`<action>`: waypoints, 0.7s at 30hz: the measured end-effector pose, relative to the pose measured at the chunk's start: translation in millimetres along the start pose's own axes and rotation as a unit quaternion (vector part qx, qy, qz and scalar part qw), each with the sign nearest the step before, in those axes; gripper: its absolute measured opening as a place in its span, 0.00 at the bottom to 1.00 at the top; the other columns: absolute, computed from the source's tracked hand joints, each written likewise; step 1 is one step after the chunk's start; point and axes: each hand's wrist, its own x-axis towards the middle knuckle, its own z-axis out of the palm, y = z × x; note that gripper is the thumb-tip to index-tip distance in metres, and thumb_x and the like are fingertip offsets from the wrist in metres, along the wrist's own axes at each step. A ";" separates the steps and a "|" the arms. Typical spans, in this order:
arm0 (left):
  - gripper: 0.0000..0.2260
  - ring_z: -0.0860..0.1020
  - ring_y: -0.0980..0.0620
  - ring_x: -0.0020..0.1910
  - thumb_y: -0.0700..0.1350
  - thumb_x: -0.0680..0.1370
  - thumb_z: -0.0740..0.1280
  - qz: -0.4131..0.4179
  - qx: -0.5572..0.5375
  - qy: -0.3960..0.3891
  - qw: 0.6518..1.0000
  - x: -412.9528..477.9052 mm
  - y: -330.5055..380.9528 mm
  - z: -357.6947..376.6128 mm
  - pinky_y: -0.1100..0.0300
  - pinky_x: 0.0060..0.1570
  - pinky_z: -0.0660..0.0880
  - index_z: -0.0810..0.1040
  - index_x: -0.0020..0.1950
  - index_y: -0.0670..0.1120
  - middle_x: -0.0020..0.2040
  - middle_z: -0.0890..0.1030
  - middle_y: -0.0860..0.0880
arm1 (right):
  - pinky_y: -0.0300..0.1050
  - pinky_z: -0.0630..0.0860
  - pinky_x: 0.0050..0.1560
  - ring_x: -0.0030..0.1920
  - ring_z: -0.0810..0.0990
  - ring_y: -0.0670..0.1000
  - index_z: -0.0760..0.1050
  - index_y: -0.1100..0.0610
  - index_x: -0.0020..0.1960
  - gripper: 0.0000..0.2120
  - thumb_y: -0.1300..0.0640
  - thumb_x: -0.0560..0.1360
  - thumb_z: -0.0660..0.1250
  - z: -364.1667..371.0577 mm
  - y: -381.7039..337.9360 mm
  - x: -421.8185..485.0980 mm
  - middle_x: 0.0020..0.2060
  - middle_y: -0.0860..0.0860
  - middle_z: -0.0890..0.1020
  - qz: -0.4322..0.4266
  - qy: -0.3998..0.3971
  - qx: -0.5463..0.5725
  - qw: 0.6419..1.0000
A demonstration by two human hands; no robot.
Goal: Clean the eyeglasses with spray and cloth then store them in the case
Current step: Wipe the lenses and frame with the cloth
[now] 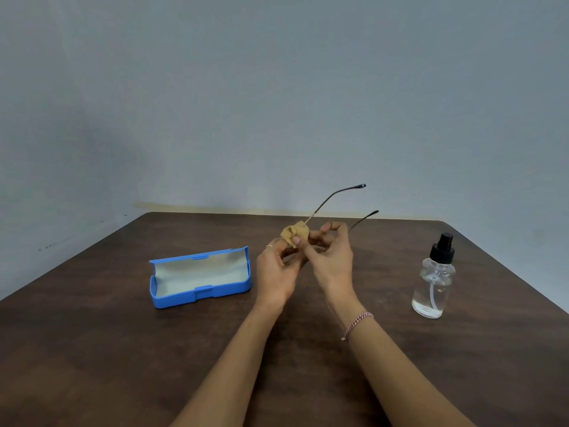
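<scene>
Case (200,277) open at 9 o'clock of hands | left hand (277,269) pinches cloth (294,232) against frame | glasses (332,198) aloft, arms toward 1 o'clock | right hand (332,257) pinches frame | bottle (434,278) at 3 o'clock | risk: hard rubbing may bend thin arms, or glasses slip

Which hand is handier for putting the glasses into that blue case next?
Probably the left hand, though it pinches the cloth: the open case lies on its side, and the right hand would cross over.
</scene>
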 end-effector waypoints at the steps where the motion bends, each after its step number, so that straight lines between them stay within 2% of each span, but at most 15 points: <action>1: 0.11 0.79 0.56 0.53 0.40 0.74 0.69 -0.001 0.014 0.016 1.000 0.3 -1.6 -0.2 0.57 0.56 0.77 0.80 0.55 0.50 0.55 0.81 0.49 | 0.31 0.76 0.41 0.35 0.81 0.38 0.64 0.50 0.44 0.20 0.61 0.67 0.76 0.8 -1.1 -1.1 0.39 0.50 0.82 -0.008 -0.006 -0.017 1.000; 4: 0.11 0.78 0.59 0.51 0.42 0.74 0.71 0.014 0.048 0.048 0.998 0.0 -4.4 -0.2 0.67 0.50 0.75 0.80 0.55 0.50 0.56 0.79 0.52 | 0.31 0.76 0.39 0.34 0.80 0.38 0.64 0.49 0.44 0.20 0.61 0.67 0.76 1.6 -4.4 -3.6 0.39 0.48 0.83 -0.008 -0.005 -0.025 1.000; 6: 0.14 0.78 0.61 0.49 0.42 0.72 0.72 0.037 0.053 0.057 0.996 -3.0 -1.8 0.6 0.71 0.48 0.73 0.80 0.57 0.49 0.55 0.78 0.53 | 0.33 0.75 0.37 0.33 0.79 0.39 0.65 0.51 0.45 0.20 0.62 0.67 0.76 1.6 -8.1 -2.2 0.38 0.49 0.83 0.009 0.030 0.022 0.999; 9: 0.24 0.80 0.58 0.49 0.39 0.70 0.75 0.051 0.022 0.057 0.997 -5.7 0.8 4.4 0.69 0.52 0.75 0.76 0.64 0.49 0.53 0.77 0.53 | 0.31 0.73 0.39 0.33 0.78 0.37 0.65 0.55 0.48 0.19 0.64 0.68 0.74 -4.0 -14.6 6.3 0.36 0.49 0.81 0.030 0.107 0.150 0.982; 11: 0.26 0.80 0.57 0.49 0.39 0.69 0.75 0.055 0.028 0.058 0.996 -6.7 2.2 6.4 0.70 0.53 0.75 0.75 0.66 0.48 0.54 0.77 0.52 | 0.31 0.73 0.41 0.33 0.78 0.37 0.65 0.56 0.49 0.19 0.66 0.68 0.74 -6.1 -16.2 8.0 0.36 0.49 0.80 0.041 0.115 0.191 0.974; 14: 0.24 0.77 0.58 0.51 0.40 0.71 0.74 0.075 0.083 0.081 0.990 -6.6 3.9 3.5 0.67 0.54 0.74 0.75 0.66 0.47 0.57 0.76 0.51 | 0.30 0.73 0.36 0.32 0.79 0.39 0.66 0.57 0.52 0.20 0.67 0.69 0.73 2.7 -13.6 -0.4 0.36 0.51 0.80 0.072 0.071 0.203 0.974; 18: 0.21 0.75 0.53 0.57 0.38 0.73 0.71 0.104 0.106 0.127 0.981 -5.5 4.0 -3.5 0.60 0.59 0.73 0.75 0.65 0.44 0.60 0.75 0.48 | 0.33 0.75 0.40 0.37 0.79 0.46 0.66 0.56 0.52 0.20 0.68 0.68 0.73 15.1 -11.9 -9.4 0.36 0.51 0.80 0.076 0.035 0.191 0.978; 21: 0.22 0.75 0.51 0.58 0.38 0.72 0.72 0.129 0.127 0.135 0.974 -4.5 1.7 -4.4 0.58 0.60 0.73 0.75 0.66 0.46 0.61 0.74 0.48 | 0.30 0.74 0.37 0.33 0.79 0.42 0.65 0.58 0.55 0.21 0.69 0.69 0.72 13.8 -17.4 -9.2 0.36 0.52 0.79 0.078 0.054 0.185 0.978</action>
